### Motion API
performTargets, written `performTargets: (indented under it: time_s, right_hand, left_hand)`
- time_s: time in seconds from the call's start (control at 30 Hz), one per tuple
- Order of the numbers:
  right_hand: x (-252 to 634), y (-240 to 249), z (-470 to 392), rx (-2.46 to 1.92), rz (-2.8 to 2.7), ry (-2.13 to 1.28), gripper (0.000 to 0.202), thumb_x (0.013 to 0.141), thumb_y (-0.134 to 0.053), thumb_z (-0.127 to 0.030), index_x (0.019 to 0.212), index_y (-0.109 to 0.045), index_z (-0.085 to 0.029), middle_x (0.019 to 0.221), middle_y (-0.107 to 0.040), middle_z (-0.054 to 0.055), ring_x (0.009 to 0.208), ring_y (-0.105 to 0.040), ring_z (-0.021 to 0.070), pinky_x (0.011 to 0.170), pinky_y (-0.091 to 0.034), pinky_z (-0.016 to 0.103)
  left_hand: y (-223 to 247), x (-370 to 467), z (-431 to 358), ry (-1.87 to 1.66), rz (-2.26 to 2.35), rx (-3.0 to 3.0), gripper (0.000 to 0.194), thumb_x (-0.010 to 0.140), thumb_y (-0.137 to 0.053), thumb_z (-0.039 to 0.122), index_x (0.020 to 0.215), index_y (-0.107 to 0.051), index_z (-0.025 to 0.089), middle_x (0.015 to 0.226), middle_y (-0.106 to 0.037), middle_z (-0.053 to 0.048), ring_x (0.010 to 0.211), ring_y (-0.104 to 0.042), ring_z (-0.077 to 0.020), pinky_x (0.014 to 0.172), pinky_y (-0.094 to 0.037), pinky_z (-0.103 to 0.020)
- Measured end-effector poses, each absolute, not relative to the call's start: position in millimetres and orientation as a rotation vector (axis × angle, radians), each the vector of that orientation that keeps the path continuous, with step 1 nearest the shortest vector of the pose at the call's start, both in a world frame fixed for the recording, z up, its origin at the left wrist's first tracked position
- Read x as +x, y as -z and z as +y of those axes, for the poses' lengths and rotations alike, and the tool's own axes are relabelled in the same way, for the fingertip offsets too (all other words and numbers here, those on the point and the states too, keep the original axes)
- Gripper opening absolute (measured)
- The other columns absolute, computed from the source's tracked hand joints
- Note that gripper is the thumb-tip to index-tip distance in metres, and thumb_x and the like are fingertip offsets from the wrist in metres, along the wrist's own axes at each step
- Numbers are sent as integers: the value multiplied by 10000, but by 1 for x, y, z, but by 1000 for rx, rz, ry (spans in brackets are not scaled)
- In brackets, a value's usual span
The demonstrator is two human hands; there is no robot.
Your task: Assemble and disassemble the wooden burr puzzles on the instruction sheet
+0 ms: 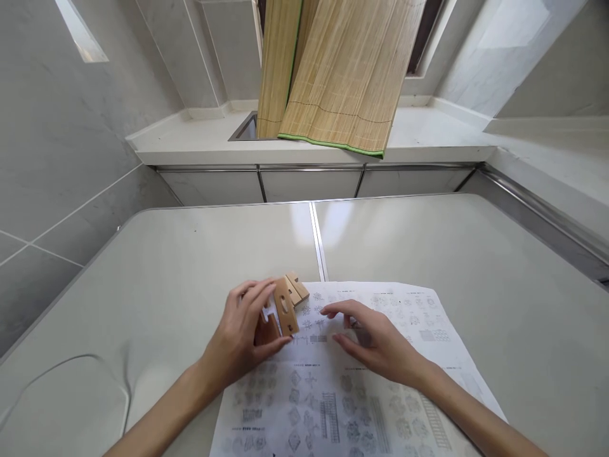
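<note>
My left hand (pixel 245 324) is closed around notched wooden puzzle pieces (pixel 286 308). The front piece has an oval slot and a dark mark near its lower end. More lighter wooden pieces (pixel 297 289) show just behind, on the far edge of the paper; whether they touch the held ones I cannot tell. My right hand (pixel 375 339) hovers over the printed sheet (pixel 342 400), its thumb and fingers apart and nothing between them. Small diagrams and blocks of text cover the sheet. My left fingers hide part of the held pieces.
Under the paper is a pale table (pixel 228 241) with a metal seam (pixel 318 241) down its middle. A white cable (pixel 95 357) curves at the left. Beyond the table, a bamboo blind (pixel 347 76) hangs over a white counter (pixel 190 136) with a sink (pixel 245 129).
</note>
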State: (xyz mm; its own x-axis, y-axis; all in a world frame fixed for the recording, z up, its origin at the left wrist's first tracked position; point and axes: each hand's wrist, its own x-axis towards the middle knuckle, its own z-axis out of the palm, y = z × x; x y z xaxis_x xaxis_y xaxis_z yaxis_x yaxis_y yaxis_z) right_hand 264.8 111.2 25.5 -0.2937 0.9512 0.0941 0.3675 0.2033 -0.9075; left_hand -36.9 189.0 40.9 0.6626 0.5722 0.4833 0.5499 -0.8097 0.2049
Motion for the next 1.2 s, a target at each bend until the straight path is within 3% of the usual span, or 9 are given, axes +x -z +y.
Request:
performTargets:
  time_s: [0.17,0.3,0.4,0.67,0.9,1.03,1.2]
  right_hand:
    - [257,-32,112,-862,-1181,-1813,532,1033,-673,-491,1520,-529,-332,1505,-609,105,1346,-620,273,1159,-491,518]
    - [253,-30,112,-696,-867,-2053,530,1021,-703,-484,1502,-589,-293,1503,-613,120,1356,-618,283,1184,-445,499]
    - [251,-27,109,-712,-751,-2098,425,1022,-719,-426,1409,-678,-255,1393,-688,123,1298,-654,273,1132,-475,454]
    - [251,-24,110,-689,-635,-2163,347,1040,-698,-367,1354,-720,-221,1318,-725,136,1238,-685,275,1060,-510,422]
    - [265,-30,115,-731,-660,-2183,399,1032,-712,-348,1412,-678,-231,1358,-717,153,1256,-696,305,1108,-492,496]
    - [277,-28,121,-805,-689,-2109,381,1039,-699,-379,1378,-688,-206,1314,-740,156,1216,-721,290,1120,-495,499]
    - [287,-28,125,-1012,-833,-1964,461,960,-791,-439,1339,-664,-210,1152,-790,126,1052,-773,273,982,-585,467]
  left_hand:
    - [-40,-11,175,-865,619,2804,949,954,-730,528,1670,-255,128,1483,-592,-245,1387,-475,-403,1116,-519,-586]
    - [-43,16,167,-784,516,2743,971,955,-747,487,1670,-209,108,1491,-581,-262,1397,-474,-396,1123,-520,-586]
    - [-41,28,163,-758,469,2703,974,954,-758,453,1670,-190,116,1483,-579,-256,1376,-500,-391,1129,-513,-602]
    - [-31,19,161,-750,467,2551,1023,883,-809,530,1653,-216,212,1549,-428,-249,1484,-447,-387,1179,-505,-577]
    - [-31,15,161,-779,467,2469,1057,846,-802,593,1654,-203,267,1554,-373,-238,1494,-446,-403,1147,-540,-593]
    - [-30,15,163,-776,477,2466,1060,851,-793,612,1650,-208,234,1550,-369,-249,1492,-444,-399,1163,-525,-578]
    - [-34,21,165,-673,441,2541,926,930,-752,538,1629,-235,221,1503,-479,-239,1459,-484,-383,1178,-501,-583]
